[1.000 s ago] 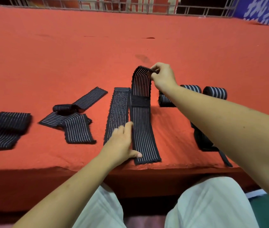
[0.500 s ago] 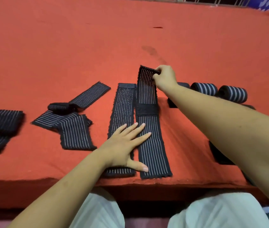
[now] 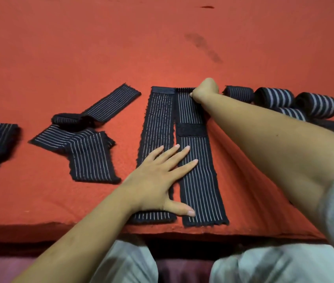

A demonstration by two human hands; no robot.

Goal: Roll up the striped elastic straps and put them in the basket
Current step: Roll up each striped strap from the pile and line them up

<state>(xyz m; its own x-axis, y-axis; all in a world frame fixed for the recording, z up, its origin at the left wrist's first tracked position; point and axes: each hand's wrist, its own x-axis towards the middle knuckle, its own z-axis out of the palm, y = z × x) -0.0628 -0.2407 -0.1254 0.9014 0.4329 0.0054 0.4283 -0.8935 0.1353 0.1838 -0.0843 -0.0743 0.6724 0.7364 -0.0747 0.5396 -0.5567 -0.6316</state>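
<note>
The left hand (image 3: 151, 180) lies flat, palm down, with its fingers straight and spread across two straps laid side by side. Its fingertips and thumb rest on the long strap (image 3: 200, 180), and its palm is on the second strap (image 3: 156, 119). The right hand (image 3: 204, 89) reaches well beyond the left hand to the far end of the long strap. Its fingers curl round that end and grip it, though the wrist hides most of the hold. Between the two hands a plain black patch (image 3: 191, 130) crosses the long strap. Just right of the right hand, several rolled straps (image 3: 274, 97) sit close together. Left of the left hand lie crumpled loose straps (image 3: 88, 158). Everything rests on a red cloth (image 3: 80, 48).
</note>
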